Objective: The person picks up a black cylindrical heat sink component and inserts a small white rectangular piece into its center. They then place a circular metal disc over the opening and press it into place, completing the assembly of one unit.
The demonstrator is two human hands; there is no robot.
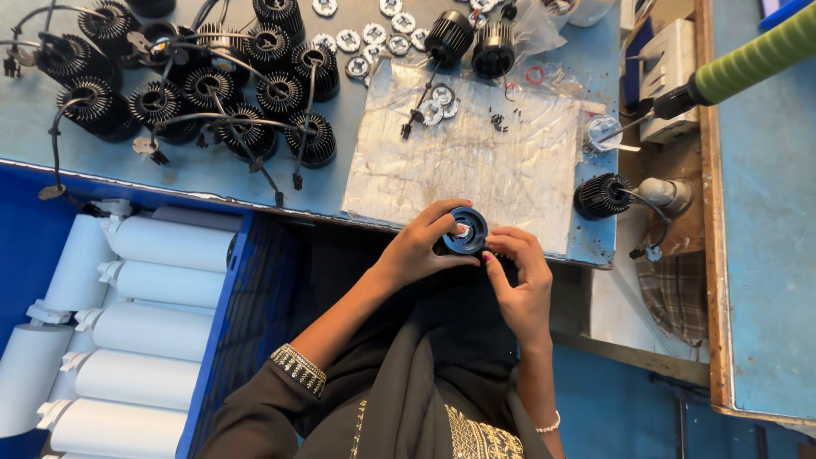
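Note:
My left hand [421, 245] and my right hand [520, 280] together hold a small round black finned heat sink [465, 231] just below the table's front edge. Left thumb and fingers wrap its left side and top; right fingertips pinch its right side. A pale part shows in its middle. Behind it lies a crinkled clear plastic sheet [476, 161] on the blue table [204, 170], with small black screws [498, 122] and round white discs [440, 102] on it.
Several black heat sinks with cables [212, 93] crowd the table's left. A blue crate [217, 314] of white cylindrical housings [144, 327] stands at left. A green-handled screwdriver [739, 68] reaches in at upper right above another heat sink [603, 195]. More white discs [365, 38] lie at the back.

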